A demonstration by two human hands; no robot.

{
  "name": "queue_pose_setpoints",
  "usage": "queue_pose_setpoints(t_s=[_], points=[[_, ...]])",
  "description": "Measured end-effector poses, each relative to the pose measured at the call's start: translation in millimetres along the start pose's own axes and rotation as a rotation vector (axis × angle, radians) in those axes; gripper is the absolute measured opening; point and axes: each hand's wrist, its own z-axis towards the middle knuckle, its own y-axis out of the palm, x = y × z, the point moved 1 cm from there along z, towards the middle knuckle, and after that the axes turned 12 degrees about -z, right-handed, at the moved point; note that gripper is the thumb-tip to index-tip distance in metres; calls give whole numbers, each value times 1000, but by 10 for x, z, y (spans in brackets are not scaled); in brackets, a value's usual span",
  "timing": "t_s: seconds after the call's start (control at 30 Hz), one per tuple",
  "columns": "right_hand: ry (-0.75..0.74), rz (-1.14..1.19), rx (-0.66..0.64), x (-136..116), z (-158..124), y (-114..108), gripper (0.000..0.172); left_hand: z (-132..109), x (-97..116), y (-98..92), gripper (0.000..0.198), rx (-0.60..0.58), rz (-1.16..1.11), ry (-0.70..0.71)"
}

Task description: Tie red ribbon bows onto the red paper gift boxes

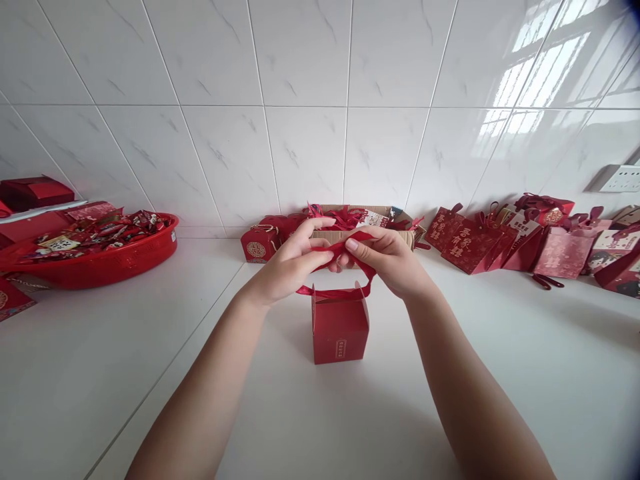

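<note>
Both hands pinch one red ribbon (336,291) above a small red box (340,328): the left hand (290,267) closes thumb and fingers on a strand, and the right hand (387,260) grips the other strand with curled fingers, the two meeting over the box. The box stands upright near the middle of the white counter (100,373), well back from its near edge. Its top looks already folded shut, and the ribbon runs through or around that top, hanging in loops at both sides. No finished bow shows, so the tying seems partway done.

A red basin (100,263) near the counter's left edge is heaped with wrapped sweets. At the back edge, against the tiled wall (300,100), an open cardboard carton (350,230) holds loose red ribbons, with another small red box (257,243) just beside it. Red gift bags (500,243) lie toward the right edge; what they hold is hidden.
</note>
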Motion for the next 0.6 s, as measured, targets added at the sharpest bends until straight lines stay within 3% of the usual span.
queue_pose_setpoints(t_s=[0.13, 0.3, 0.5, 0.6], points=[[-59, -161, -52, -43, -32, -60, 19, 23, -15, -75, 38, 47, -84, -80], [-189, -586, 13, -72, -60, -129, 14, 18, 16, -92, 33, 85, -176, -192], [-266, -763, 92, -41, -62, -121, 27, 32, 32, -31, 25, 57, -215, -124], [-253, -722, 95, -40, -54, -99, 23, 21, 21, -19, 29, 143, -58, -20]])
